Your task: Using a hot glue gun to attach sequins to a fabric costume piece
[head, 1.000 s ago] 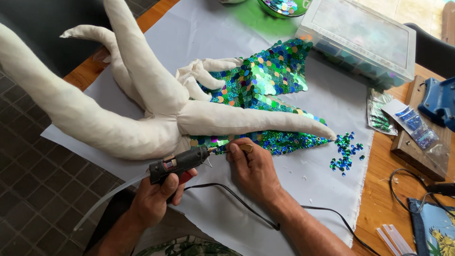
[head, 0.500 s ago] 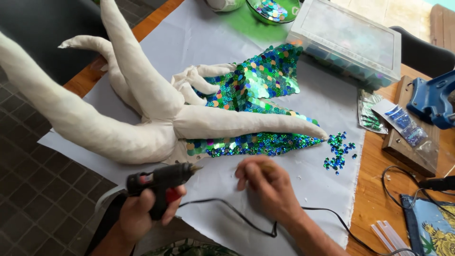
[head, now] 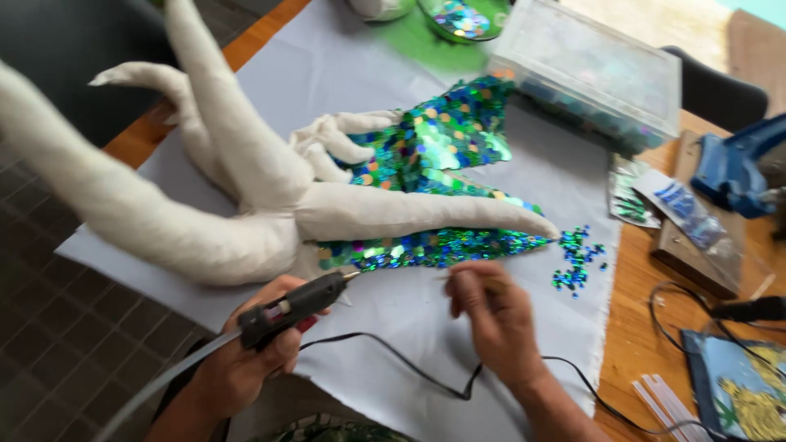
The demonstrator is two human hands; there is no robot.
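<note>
- Surroundings: white stuffed fabric figure (head: 246, 188) lies on a pale cloth sheet (head: 344, 65); green-blue sequinned tail (head: 434, 155) beneath its limb; loose sequins (head: 577, 258) just beyond the tip; clear plastic box (head: 594, 69) at the far edge.
- Black cord (head: 409, 364) trails across the sheet between both hands.
- Left hand (head: 246, 360) is closed around a black glue gun (head: 295, 304), near the sheet's front edge.
- Gun's long axis runs left-right, nozzle pointing right and slightly up towards the sequinned edge.
- Right hand (head: 495, 315) is blurred, fingers curled; whether it holds anything cannot be told.

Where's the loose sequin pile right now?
Head view, right of centre: the sequin pile lies on the grey cloth, just past the white figure's pointed tip, beyond the right hand.
</note>
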